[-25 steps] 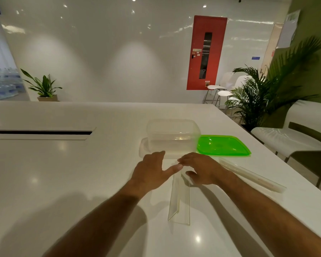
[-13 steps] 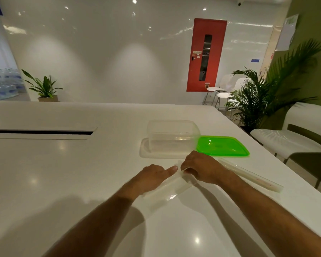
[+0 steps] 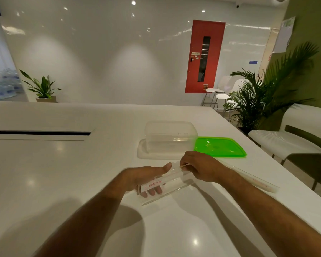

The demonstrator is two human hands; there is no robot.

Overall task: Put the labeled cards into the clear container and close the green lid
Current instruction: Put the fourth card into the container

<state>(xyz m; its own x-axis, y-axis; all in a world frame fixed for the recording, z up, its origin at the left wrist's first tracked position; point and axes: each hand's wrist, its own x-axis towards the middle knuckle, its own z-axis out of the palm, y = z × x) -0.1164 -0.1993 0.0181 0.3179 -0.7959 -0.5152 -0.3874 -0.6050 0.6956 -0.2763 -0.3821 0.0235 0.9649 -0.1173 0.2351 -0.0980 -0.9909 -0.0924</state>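
Gripping one glossy clear acrylic card holder (image 3: 165,188) — left hand (image 3: 145,178) curled underneath, right hand (image 3: 200,166) pinching its end.

Green lid (image 3: 219,147), red-lettered card (image 3: 153,184)

A white bench (image 3: 63,182) bears a long dark slot (image 3: 39,133) far left of the hands. Beyond them a red door (image 3: 204,56) breaks the glossy wall; right, a palm (image 3: 263,101) and white chair (image 3: 293,140); far left, a potted plant (image 3: 42,89).
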